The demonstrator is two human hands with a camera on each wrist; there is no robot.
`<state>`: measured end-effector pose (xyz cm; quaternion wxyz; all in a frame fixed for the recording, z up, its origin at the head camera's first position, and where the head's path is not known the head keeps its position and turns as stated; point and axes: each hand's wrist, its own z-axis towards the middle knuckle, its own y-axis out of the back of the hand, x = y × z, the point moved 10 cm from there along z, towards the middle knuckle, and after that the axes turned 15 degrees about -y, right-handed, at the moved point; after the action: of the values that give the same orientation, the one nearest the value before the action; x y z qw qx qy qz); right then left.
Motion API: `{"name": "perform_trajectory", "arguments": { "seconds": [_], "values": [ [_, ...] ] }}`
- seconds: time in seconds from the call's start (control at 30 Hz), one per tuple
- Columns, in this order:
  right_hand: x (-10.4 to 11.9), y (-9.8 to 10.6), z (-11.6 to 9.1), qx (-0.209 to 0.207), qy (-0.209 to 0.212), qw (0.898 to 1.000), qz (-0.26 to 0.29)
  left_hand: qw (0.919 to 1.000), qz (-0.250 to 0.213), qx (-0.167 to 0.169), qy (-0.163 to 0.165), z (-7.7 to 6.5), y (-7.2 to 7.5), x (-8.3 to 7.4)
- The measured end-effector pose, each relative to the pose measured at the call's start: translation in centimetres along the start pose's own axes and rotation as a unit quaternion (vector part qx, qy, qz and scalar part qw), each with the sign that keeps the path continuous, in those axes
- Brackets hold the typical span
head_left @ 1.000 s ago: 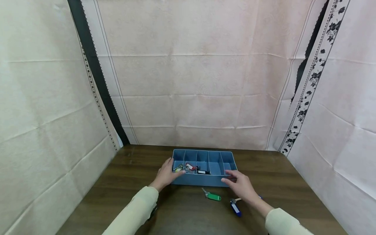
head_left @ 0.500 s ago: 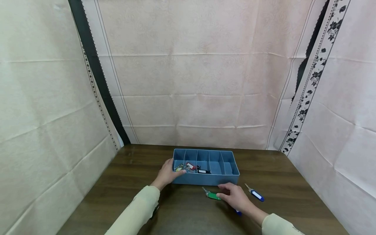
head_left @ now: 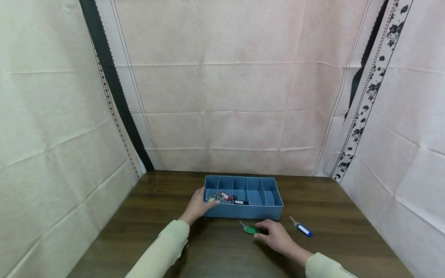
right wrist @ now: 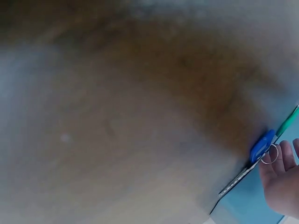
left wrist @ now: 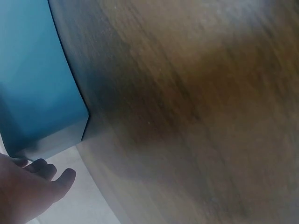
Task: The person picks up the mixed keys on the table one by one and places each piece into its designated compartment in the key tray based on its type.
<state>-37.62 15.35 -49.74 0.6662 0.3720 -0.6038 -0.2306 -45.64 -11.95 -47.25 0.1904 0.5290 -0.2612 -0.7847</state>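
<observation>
A blue box with several compartments [head_left: 243,211] stands on the table, long side towards me. My left hand [head_left: 197,206] holds its left end, thumb at the front rim and fingers along the end wall; the left wrist view shows those fingertips at the wall. In the left compartments lie a key tag with yellow-green on it [head_left: 212,199], a red one [head_left: 225,196] and a black one [head_left: 240,202]. My right hand [head_left: 276,236] is at the right end of a green key tag [head_left: 249,230], thumb and fingers spread around it. The right wrist view shows a blue key tag [right wrist: 262,147] near those fingers.
Another key on a blue tag [head_left: 303,229] lies on the brown wooden table [head_left: 222,255], right of my right hand. Pale cloth sheets [head_left: 222,85] hang behind and at both sides of the table.
My right hand has left the box's front right corner and moved left and nearer to me, onto the green key tag, covering one blue tag. My left hand stays at the box.
</observation>
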Motion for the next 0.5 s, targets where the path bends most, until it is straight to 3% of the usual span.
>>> {"name": "perform_trajectory", "arguments": {
  "seconds": [0.2,0.5],
  "values": [
    [0.3,-0.4,0.3,0.004,0.004,1.0,0.005,1.0,-0.007,-0.001,0.0,0.1,-0.1,0.1],
    [1.4,-0.7,1.0,-0.021,0.021,1.0,0.0,0.9998,-0.017,-0.003,-0.001,0.0,0.0,-0.1]
  ]
}}
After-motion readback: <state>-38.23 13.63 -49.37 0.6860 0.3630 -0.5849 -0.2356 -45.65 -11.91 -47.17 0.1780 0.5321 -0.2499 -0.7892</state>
